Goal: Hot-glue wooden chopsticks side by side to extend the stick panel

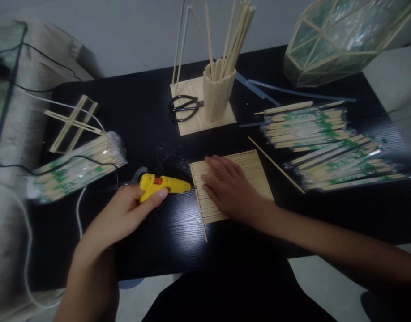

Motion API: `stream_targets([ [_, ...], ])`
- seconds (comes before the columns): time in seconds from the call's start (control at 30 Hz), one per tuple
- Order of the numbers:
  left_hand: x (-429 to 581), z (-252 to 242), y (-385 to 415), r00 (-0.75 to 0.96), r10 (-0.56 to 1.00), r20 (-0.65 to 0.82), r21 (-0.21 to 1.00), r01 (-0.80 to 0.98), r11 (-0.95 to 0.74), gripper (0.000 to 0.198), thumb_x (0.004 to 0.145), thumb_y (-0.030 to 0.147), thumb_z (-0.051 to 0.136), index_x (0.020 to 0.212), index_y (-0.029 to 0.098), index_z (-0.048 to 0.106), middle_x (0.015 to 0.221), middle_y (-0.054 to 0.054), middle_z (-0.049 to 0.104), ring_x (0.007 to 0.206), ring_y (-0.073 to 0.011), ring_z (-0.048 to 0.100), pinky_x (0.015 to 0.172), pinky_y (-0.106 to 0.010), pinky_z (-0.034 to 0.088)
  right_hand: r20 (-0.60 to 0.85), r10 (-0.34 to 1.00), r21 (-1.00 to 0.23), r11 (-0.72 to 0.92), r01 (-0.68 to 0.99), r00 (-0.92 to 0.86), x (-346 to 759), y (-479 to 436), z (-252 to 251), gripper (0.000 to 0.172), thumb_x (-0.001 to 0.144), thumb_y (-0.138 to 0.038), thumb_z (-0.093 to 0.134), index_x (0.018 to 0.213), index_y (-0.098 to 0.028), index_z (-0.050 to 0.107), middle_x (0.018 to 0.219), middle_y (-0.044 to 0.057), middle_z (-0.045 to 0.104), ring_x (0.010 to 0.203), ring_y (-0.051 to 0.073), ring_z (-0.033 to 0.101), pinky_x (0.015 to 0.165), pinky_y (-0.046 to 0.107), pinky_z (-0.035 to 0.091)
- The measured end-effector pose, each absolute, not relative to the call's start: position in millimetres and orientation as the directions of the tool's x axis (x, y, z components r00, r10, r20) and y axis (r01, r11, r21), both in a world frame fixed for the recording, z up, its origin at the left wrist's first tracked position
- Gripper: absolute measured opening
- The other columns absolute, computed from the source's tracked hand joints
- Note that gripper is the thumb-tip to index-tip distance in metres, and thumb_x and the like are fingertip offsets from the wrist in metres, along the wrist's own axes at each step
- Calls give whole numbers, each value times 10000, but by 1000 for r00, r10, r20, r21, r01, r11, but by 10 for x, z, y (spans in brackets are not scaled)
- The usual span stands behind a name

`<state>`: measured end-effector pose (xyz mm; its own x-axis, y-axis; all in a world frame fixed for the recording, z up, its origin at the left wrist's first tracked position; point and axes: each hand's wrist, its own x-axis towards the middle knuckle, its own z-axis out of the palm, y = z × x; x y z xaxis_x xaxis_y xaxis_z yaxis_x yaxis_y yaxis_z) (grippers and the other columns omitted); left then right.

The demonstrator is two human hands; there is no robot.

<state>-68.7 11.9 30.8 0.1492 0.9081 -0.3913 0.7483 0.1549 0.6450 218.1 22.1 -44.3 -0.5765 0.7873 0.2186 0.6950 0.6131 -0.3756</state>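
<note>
Dark clothes (232, 290) fill btm ctr, L hand (126, 208) grips glue gun (165, 184) w/ nozzle (189, 187) at stick (201, 216) along L edge of mat (257, 176) on blk table (148, 250), & R hand (230, 188) lies flat, fingers unclenched, atop mat.

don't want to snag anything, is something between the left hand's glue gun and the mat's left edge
Nothing visible is. The left hand holds the glue gun with its nozzle right by the stick along that edge. The right hand rests on the mat, not in between.
</note>
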Motion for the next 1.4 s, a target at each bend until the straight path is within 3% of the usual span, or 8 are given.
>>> stream_targets([
  [0.27,-682,296,127,171,891,-420,606,784,135,648,961,754,519,624,221,666,496,15,517,461,-146,478,473,-304,362,235,773,-361,632,685,-589,2189,220,-442,218,1103,-275,523,1213,-177,683,1602,215,540,1543,372,449,1243,610,430],
  [0.8,-604,284,137,56,910,-412,578,787,213,658,941,768,515,585,224,617,467,23,491,440,-142,431,461,-301,331,232,775,-355,630,691,-587,2182,221,-441,211,1102,-266,520,1208,-179,681,1602,214,542,1542,371,456,1237,606,436],
  [1.4,-572,254,151,-18,918,-395,586,765,268,701,924,812,541,556,220,620,461,2,536,457,-155,489,476,-298,365,209,790,-388,608,692,-577,2177,219,-436,201,1092,-264,545,1222,-197,683,1616,196,536,1552,364,444,1249,616,421],
])
